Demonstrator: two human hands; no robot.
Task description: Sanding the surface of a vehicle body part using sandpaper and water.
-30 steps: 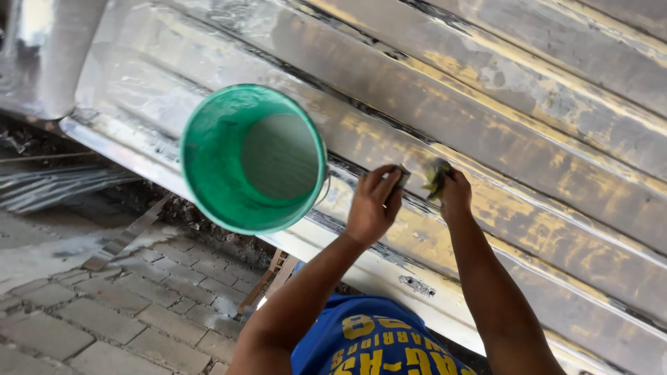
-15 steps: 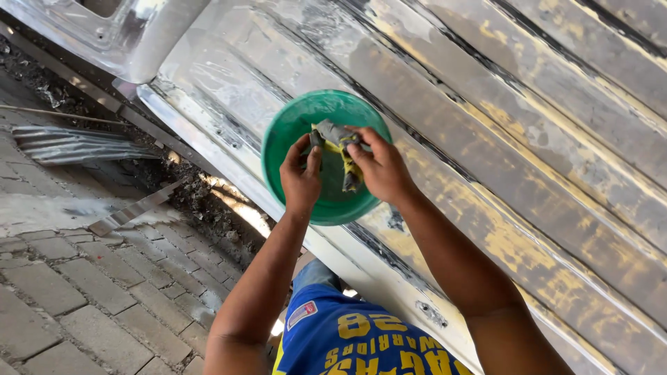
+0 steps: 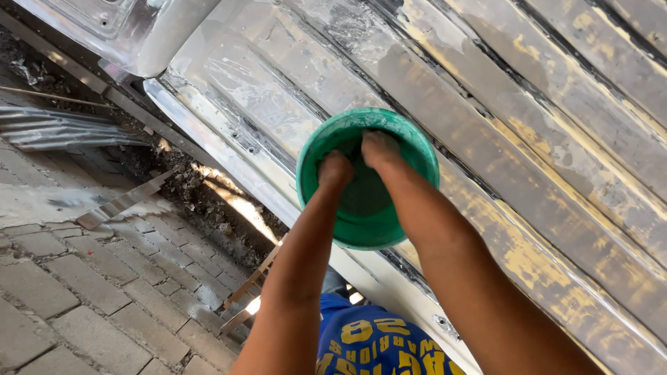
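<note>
Both hands are dunked in the green bucket [image 3: 347,229], which sits on the ribbed metal panel [image 3: 528,104]. Left hand [image 3: 335,169] and right hand [image 3: 379,147] are side by side inside; fingers are hidden, so can't tell their state.

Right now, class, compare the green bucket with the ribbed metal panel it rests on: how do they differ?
The green bucket is round and deep; the ribbed metal panel is long and flat with raised ridges. The bucket is one even green; the panel is patchy grey and yellow. Both hands, left and right, reach into the bucket, not onto the panel.
</note>
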